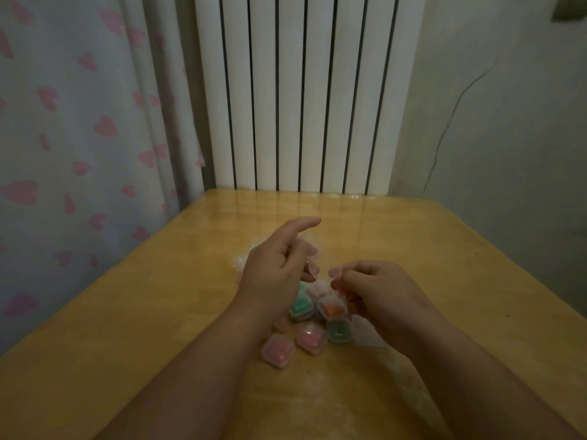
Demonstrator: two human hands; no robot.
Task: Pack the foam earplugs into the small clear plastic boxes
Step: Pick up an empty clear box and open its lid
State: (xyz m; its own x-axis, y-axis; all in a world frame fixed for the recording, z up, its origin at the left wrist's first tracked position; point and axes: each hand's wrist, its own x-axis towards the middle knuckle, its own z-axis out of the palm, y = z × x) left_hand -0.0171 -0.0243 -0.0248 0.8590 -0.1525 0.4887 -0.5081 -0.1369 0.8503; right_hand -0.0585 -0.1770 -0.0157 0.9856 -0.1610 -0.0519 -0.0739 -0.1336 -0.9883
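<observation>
Your right hand [374,293] is curled tight. Its grip pinches a small clear box [335,273] at the fingertips, held just above the pile. Your left hand [276,268] hovers just beside it, forefinger straight out and the other fingers bent toward the same clear plastic. Whether that grip has hold of anything cannot be told, because the spot is too blurred.

Below both hands the packed boxes [311,336] lie clustered on the tabletop [127,312], touching one another. Pink, green and orange earplugs [332,309] show through the plastic.

Watch the pinch. You hold slick plastic by its edge, so an uneven squeeze could probably flick the box out of your fingers and into the pile. Squashed foam swells back, so a lid not pressed fully home may pop open. Your right wrist also sits low over a crinkled clear bag [365,335], and dragging it could likely sweep the nearest boxes along.

The packed boxes are squarish with rounded corners and have no evident long axis. They lie flat, broad face up, each turned a different way. How the held box points is too blurred to say.
</observation>
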